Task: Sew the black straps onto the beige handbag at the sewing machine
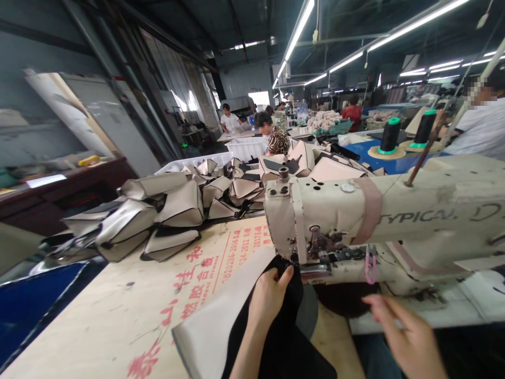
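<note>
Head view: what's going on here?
At a sewing machine, a person's left hand grips black cloth close to the needle area, with a pale sheet alongside the cloth's left edge. The right hand, blurred, is apart from the cloth, in front of the machine; whether it holds anything is unclear. Pale pieces with dark edging are heaped toward the table's far end.

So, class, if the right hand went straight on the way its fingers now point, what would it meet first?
The right hand would probably first meet the dark rounded piece seen below the sewing machine; depth is unclear, so they may already touch.
</note>
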### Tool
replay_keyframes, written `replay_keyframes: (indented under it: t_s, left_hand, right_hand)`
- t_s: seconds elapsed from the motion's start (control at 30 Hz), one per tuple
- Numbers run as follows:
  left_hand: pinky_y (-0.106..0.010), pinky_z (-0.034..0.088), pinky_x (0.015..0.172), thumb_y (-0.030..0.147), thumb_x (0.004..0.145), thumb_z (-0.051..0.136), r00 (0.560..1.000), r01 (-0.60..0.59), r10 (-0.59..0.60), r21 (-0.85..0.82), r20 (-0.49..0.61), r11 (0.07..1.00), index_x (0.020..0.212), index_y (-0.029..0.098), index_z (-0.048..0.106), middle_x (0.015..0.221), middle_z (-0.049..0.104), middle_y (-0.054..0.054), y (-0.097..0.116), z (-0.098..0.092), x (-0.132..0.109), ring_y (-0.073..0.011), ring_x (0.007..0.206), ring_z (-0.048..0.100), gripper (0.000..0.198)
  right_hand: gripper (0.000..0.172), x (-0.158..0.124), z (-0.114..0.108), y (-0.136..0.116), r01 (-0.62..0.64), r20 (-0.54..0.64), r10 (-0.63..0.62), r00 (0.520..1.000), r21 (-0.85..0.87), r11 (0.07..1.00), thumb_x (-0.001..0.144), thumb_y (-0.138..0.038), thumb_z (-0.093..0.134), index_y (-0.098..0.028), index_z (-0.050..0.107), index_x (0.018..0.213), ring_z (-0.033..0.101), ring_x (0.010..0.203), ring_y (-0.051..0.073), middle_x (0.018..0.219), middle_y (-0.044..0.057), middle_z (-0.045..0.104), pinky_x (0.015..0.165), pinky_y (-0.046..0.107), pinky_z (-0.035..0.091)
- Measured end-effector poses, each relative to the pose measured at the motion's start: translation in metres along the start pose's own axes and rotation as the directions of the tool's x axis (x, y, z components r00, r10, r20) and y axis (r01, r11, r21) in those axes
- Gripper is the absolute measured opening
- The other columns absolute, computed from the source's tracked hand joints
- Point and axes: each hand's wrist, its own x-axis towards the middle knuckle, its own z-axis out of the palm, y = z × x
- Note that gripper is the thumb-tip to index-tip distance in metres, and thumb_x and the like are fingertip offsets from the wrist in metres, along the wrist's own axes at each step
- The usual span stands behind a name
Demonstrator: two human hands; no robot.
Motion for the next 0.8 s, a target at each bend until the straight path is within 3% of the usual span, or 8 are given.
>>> replay_keyframes:
  t_s: [0.03, 0.07, 0.13, 0.23, 0.4, 0.57, 0.7, 0.8]
  left_hand:
    - [-0.023, 0.021, 0.047, 0.057, 0.080, 0.042, 1.000, -0.004, 0.004, 0.000, -0.005, 1.000, 0.052, 0.020, 0.032, 0.047, 0.029, 0.006, 0.000, 0.000, 0.000, -0.0102, 0.045, 0.032, 0.047]
    - [-0.023, 0.021, 0.047, 0.057, 0.080, 0.042, 1.000, -0.006, 0.006, -0.001, -0.008, 1.000, 0.052, 0.020, 0.033, 0.047, 0.030, 0.006, 0.000, 0.001, 0.001, -0.0103, 0.045, 0.032, 0.047]
    - [-0.023, 0.022, 0.047, 0.056, 0.080, 0.042, 1.000, -0.010, 0.010, -0.008, -0.012, 1.000, 0.051, 0.020, 0.035, 0.047, 0.031, 0.006, 0.000, 0.001, 0.002, -0.0104, 0.045, 0.033, 0.047]
    - [-0.023, 0.022, 0.047, 0.055, 0.079, 0.043, 1.000, -0.007, 0.007, -0.023, -0.002, 1.000, 0.052, 0.019, 0.040, 0.047, 0.033, 0.006, -0.001, 0.001, 0.007, -0.0104, 0.046, 0.033, 0.046]
    - [-0.022, 0.026, 0.049, 0.049, 0.078, 0.048, 0.999, -0.007, 0.009, -0.039, 0.040, 0.999, 0.057, 0.015, 0.054, 0.051, 0.046, 0.003, -0.001, 0.000, 0.021, -0.0110, 0.049, 0.039, 0.040]
    - [-0.022, 0.030, 0.053, 0.042, 0.079, 0.050, 0.998, -0.006, 0.007, -0.013, 0.059, 1.000, 0.061, 0.014, 0.060, 0.057, 0.056, -0.001, 0.004, -0.004, 0.031, -0.0129, 0.055, 0.047, 0.035]
    - [-0.023, 0.030, 0.053, 0.042, 0.079, 0.050, 0.999, 0.007, -0.009, 0.036, 0.050, 0.999, 0.057, 0.015, 0.057, 0.056, 0.057, -0.002, 0.006, -0.006, 0.032, -0.0134, 0.054, 0.049, 0.036]
    - [-0.023, 0.029, 0.053, 0.044, 0.079, 0.050, 0.999, 0.014, -0.016, 0.063, 0.035, 0.998, 0.056, 0.015, 0.056, 0.055, 0.056, -0.003, 0.007, -0.007, 0.030, -0.0138, 0.054, 0.050, 0.037]
  right_hand:
    - [0.030, -0.004, 0.032, -0.013, -0.139, 0.230, 0.101, 0.968, 0.157, 0.978, 0.085, -0.046, 0.051, -0.022, 0.068, 0.087, 0.059, 0.058, 0.015, 0.066, 0.001, 0.064, 0.054, 0.020, 0.044]
    - [0.030, -0.007, 0.062, -0.024, -0.278, 0.370, 0.168, 0.914, 0.268, 0.922, 0.084, -0.046, 0.052, -0.020, 0.066, 0.090, 0.058, 0.059, 0.015, 0.066, 0.001, 0.063, 0.054, 0.020, 0.042]
    - [0.029, -0.007, 0.111, -0.039, -0.454, 0.433, 0.255, 0.865, 0.455, 0.766, 0.080, -0.046, 0.059, -0.017, 0.063, 0.076, 0.051, 0.055, 0.012, 0.060, -0.001, 0.056, 0.051, 0.020, 0.037]
    - [0.038, -0.002, 0.147, -0.049, -0.517, 0.390, 0.348, 0.853, 0.534, 0.668, 0.079, -0.047, 0.058, -0.016, 0.050, 0.057, 0.036, 0.046, 0.008, 0.048, -0.005, 0.040, 0.043, 0.019, 0.025]
    - [0.041, 0.007, 0.151, -0.058, -0.611, 0.380, 0.483, 0.789, 0.568, 0.550, 0.075, -0.052, 0.056, -0.018, 0.048, 0.054, 0.030, 0.036, 0.007, 0.042, -0.006, 0.037, 0.034, 0.020, 0.021]
    - [0.045, 0.014, 0.155, -0.069, -0.655, 0.384, 0.548, 0.743, 0.583, 0.480, 0.071, -0.059, 0.056, -0.019, 0.048, 0.049, 0.033, 0.031, 0.008, 0.037, -0.005, 0.037, 0.030, 0.021, 0.024]
    - [0.047, 0.013, 0.150, -0.074, -0.651, 0.401, 0.528, 0.749, 0.591, 0.475, 0.070, -0.061, 0.058, -0.017, 0.054, 0.054, 0.040, 0.034, 0.010, 0.043, -0.002, 0.046, 0.032, 0.021, 0.030]
    - [0.045, 0.002, 0.121, -0.060, -0.601, 0.395, 0.455, 0.798, 0.583, 0.547, 0.074, -0.059, 0.057, -0.015, 0.065, 0.077, 0.051, 0.046, 0.013, 0.062, 0.002, 0.060, 0.039, 0.021, 0.040]
